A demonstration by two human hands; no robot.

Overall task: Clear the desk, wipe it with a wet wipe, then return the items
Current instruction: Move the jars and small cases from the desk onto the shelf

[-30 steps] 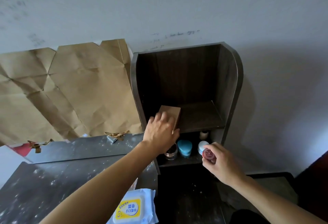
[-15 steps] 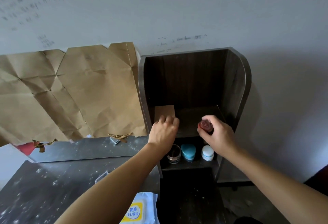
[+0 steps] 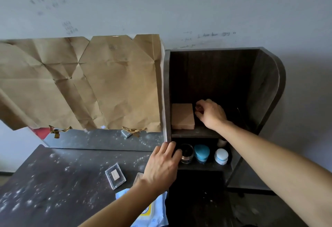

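Hands are both at the dark wooden shelf unit (image 3: pixel 265 83) standing at the desk's right end. On the upper shelf the right hand (image 3: pixel 211 114) curls its fingers round a small reddish jar (image 3: pixel 198 108), mostly hidden by them, just beside a tan box (image 3: pixel 182 116) that lies by the left wall. Lower down, the left hand (image 3: pixel 161 165) is flat and relaxed, its straight fingers resting on the front edge of the unit's left panel, gripping nothing. On the lower shelf stand a dark glass jar (image 3: pixel 186 153), a teal jar (image 3: pixel 202 153) and a white jar (image 3: pixel 221 155) in a row. On the speckled dark desk (image 3: pixel 53 181) lie a clear plastic case (image 3: pixel 115 175) and, under the left forearm, a wet wipe pack (image 3: pixel 152 210)
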